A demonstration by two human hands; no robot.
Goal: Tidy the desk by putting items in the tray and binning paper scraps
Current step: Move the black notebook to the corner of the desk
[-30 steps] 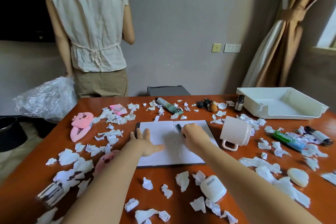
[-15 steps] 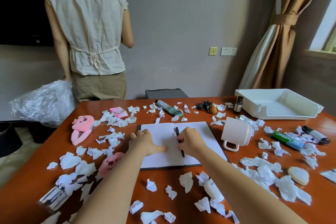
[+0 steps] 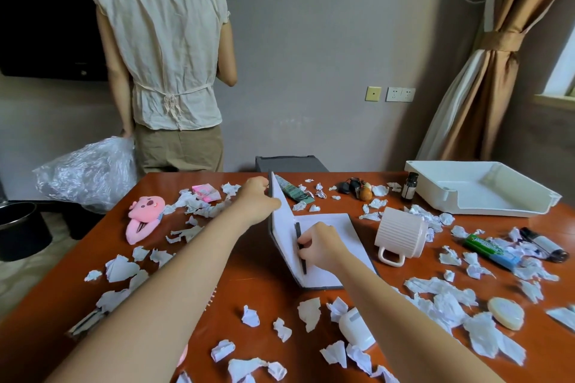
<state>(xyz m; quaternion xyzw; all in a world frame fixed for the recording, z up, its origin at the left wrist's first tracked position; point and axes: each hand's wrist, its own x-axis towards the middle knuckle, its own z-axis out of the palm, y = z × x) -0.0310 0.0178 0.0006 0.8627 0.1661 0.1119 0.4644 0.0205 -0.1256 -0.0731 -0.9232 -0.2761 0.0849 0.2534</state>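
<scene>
- Nearest the camera, torn paper scraps [image 3: 309, 312] littered the red-brown table [image 3: 258, 286], leaving little bare wood between both forearms.
- At mid-table, the right hand [image 3: 320, 247] pinched a black pen [image 3: 301, 247] against the spine of the notebook [image 3: 326, 246].
- The left hand [image 3: 256, 199] gripped the notebook's left cover, raised almost upright.
- Just right of the notebook, a ribbed mug [image 3: 401, 238] lay tipped over among scraps.
- At the far right corner, the white tray [image 3: 479, 193] sat near the table's edge.
- Beyond the far edge, a person [image 3: 168, 71] stood facing away, holding a plastic bag [image 3: 90, 172]; a curtain [image 3: 485, 71] hung at right.
</scene>
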